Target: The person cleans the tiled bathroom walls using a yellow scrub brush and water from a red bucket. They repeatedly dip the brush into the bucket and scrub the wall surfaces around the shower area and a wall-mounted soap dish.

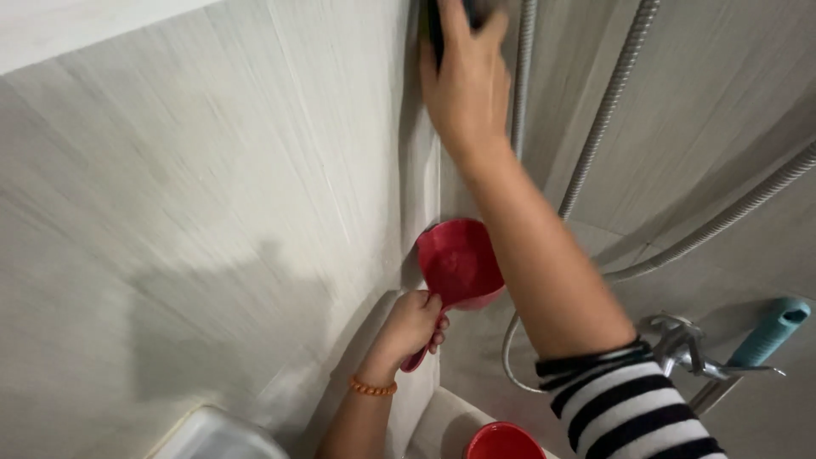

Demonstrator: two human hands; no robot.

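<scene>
Two hands are working at the tiled corner in the middle of the frame. The right hand (466,81), reaching up to the top centre, is pressing a dark pad (442,21) flat against the wall (212,212), fingers spread over it and curled round its upper edge; most of the pad is hidden under the palm, so it is probably a sponge or scourer, though the view is too poor to be sure. If so, it is likely soft, light and squashy, best gripped across its width with the palm behind it, and it may be getting slippery when wet.

The left hand (412,327), lower centre, is clenching the handle of a red dipper (459,263), holding the bowl up just beside the corner, mouth towards the camera. The dipper is looking like thin, stiff plastic: light when empty, clearly heavier and prone to tipping when full, so the handle close to the bowl is the sensible place to hold it. An orange bead bracelet (372,388) is circling that wrist.

Metal hoses (608,106) are running down the upper right, a tap (680,344) and a teal handle (772,330) are sitting at lower right, and a red bucket (501,442) is showing at the bottom edge.
</scene>
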